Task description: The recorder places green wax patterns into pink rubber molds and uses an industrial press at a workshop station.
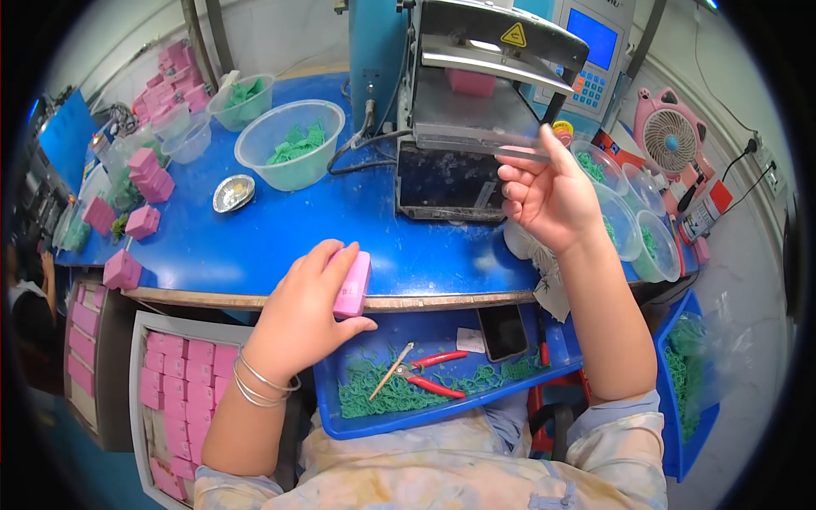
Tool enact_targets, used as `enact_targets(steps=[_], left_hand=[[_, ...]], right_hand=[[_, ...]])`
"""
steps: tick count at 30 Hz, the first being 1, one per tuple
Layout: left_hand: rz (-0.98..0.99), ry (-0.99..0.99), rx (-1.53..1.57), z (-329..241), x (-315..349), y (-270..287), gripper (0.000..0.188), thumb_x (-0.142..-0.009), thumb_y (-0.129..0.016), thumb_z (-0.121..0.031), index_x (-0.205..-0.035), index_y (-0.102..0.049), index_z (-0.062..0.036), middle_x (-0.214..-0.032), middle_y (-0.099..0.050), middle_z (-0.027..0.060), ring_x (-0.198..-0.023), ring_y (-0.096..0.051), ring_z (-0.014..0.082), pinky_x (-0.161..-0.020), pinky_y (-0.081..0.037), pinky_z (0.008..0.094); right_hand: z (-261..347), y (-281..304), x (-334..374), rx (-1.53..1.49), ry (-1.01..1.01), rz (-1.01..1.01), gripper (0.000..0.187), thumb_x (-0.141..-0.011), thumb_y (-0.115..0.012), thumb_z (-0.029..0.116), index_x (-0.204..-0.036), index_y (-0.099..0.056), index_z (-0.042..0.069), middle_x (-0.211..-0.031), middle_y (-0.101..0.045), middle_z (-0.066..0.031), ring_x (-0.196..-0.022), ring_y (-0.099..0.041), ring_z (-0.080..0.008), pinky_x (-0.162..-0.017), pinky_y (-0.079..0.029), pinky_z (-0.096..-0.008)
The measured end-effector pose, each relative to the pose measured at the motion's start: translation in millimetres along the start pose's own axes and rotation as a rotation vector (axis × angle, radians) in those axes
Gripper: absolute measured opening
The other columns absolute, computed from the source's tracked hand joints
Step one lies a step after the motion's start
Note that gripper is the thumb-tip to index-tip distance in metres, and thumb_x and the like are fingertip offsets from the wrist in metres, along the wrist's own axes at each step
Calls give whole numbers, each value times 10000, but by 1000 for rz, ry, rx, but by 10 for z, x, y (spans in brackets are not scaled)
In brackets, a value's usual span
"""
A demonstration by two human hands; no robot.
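Clock directions from mid-view. Two hands. Left hand [310, 310] at eight o'clock: fingers bent round one pink block [354, 285], thumb stretched out apart at its near end; block held there, over the bench [195, 246] front edge. Right hand [552, 191] at two: palm open, fingers loosely curled, thumb raised and well apart. Its fingertips overlap the end of one clear plate [476, 142]; can't tell if touching.

One press [484, 102] at one o'clock, second pink block [472, 82] inside it, between twelve and one. One fan [670, 140] at two.

One blue tray [416, 330] at six, holding green scraps [365, 393] (uncountable), one red-handled pliers [438, 388], one wooden stick [391, 371]; toward five and four, one white slip [470, 340] and one phone [503, 331].

One foil dish [234, 194] at ten. Large bowl [293, 176] and smaller bowl [242, 119], both with green scraps, between ten and eleven. One loose block [121, 269] at bench edge, nine; more blocks heaped beyond, too crowded to count. One pale-rimmed crate [134, 382] at eight, packed with pink blocks, full count unclear.
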State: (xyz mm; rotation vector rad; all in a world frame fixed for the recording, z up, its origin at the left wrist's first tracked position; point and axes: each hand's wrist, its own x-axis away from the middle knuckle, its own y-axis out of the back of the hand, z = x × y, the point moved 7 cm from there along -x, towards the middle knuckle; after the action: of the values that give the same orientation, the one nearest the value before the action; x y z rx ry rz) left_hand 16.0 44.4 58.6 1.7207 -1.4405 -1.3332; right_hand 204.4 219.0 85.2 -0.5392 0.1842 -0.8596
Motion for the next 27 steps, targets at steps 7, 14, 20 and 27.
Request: enact_targets(steps=[7,14,20,27], left_hand=[[45,33,-135,-71,9,68,819,-447,-862,-210,-1139,-477,-4,-1092,-507,138,-1011,-508,318,-890,-390,399],[-393,334,652,323,240,478,900,-525,-877,-238,-1232,-374,0,-1164,-489,96,-1071,-484,195,-925,-405,332],[-397,-141,190,-543,18,485,964,-544,-836,-425,-1269,-384,23,-1212,-457,185,-1116,-470,304,-953,-387,390],[-150,5,96,-320,-296,-154,792,-576,-815,-342,-1175,-455,31,-1123,-494,204,-1052,-482,354,-912,-391,405]], right_hand=[[-92,-94,265,62,80,75,408,-928,-384,287,-954,-608,-53,-772,-642,-155,-608,-589,-173,-576,-483,-268],[-493,-240,951,-283,-45,361,605,-879,-421,170,-1412,-169,35,-1145,-508,-347,-659,-647,-293,-590,-535,-323],[-1085,-350,1258,-244,-492,426,678,-883,-473,86,-1420,-58,78,-1122,-562,-265,-625,-639,-235,-592,-522,-313],[-1582,-434,1505,-353,-612,500,700,-928,-440,119,-1437,41,125,-1149,-552,-240,-686,-632,-202,-656,-520,-312]])
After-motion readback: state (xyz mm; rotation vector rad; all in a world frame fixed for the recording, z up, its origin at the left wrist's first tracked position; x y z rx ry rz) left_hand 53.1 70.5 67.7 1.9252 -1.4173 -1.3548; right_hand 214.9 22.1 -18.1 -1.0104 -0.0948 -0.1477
